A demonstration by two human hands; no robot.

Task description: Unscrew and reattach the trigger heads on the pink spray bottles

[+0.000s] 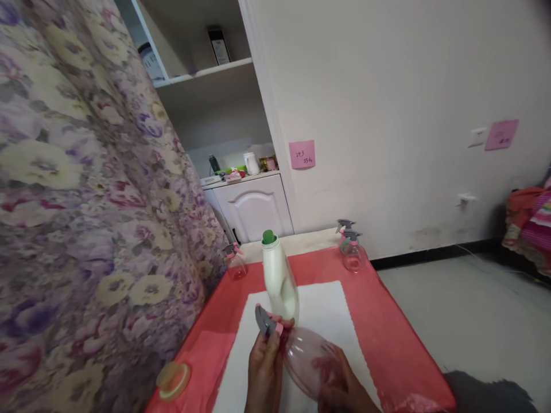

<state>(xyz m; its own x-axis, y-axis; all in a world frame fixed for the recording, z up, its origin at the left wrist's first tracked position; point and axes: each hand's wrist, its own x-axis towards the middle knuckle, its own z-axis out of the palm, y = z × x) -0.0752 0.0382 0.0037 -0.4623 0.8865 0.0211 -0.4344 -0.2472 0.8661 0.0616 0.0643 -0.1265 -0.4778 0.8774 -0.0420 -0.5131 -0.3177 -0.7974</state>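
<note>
My left hand is closed around the grey and pink trigger head of a clear pink spray bottle. My right hand grips the round body of that bottle from the right, seen partly through the plastic. The bottle lies tilted over a white cloth on a red table. Just beyond my hands stands a white bottle with a green cap.
Two more clear spray bottles stand at the table's far edge, one at the left and one at the right. A round lid lies near the left edge. A floral curtain hangs on the left, a white cabinet behind.
</note>
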